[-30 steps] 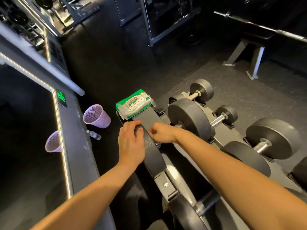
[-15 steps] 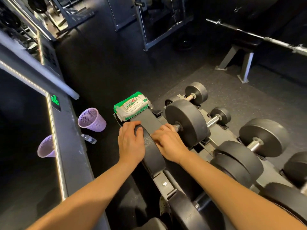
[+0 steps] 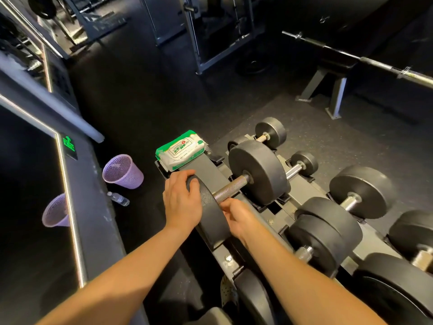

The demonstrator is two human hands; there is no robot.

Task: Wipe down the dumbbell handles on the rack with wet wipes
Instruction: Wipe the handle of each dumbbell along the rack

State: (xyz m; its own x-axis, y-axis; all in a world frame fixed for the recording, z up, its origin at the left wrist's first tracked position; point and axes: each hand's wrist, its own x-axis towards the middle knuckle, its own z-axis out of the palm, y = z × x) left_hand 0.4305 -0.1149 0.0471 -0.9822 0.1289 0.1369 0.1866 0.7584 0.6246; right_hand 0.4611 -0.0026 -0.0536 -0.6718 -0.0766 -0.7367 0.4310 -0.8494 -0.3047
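A black dumbbell lies across the rack [image 3: 212,168], and its knurled metal handle [image 3: 230,188] is bare. My left hand [image 3: 181,200] lies over the dumbbell's near weight head [image 3: 210,212], fingers wrapped over its top edge. My right hand [image 3: 236,218] sits just below the near end of the handle with its fingers curled under. No wipe shows in it, and I cannot tell what it holds. A green and white pack of wet wipes [image 3: 181,150] lies on the far end of the rack, beyond my left hand.
More black dumbbells [image 3: 362,191] fill the rack to the right and below. A purple mesh bin [image 3: 123,171] and a water bottle [image 3: 118,198] stand on the floor at left, by a mirrored wall. A barbell [image 3: 375,64] on stands crosses the far right.
My right hand has slid off the handle toward me, so the knurled handle is now uncovered. My left hand has stayed on the near weight head.
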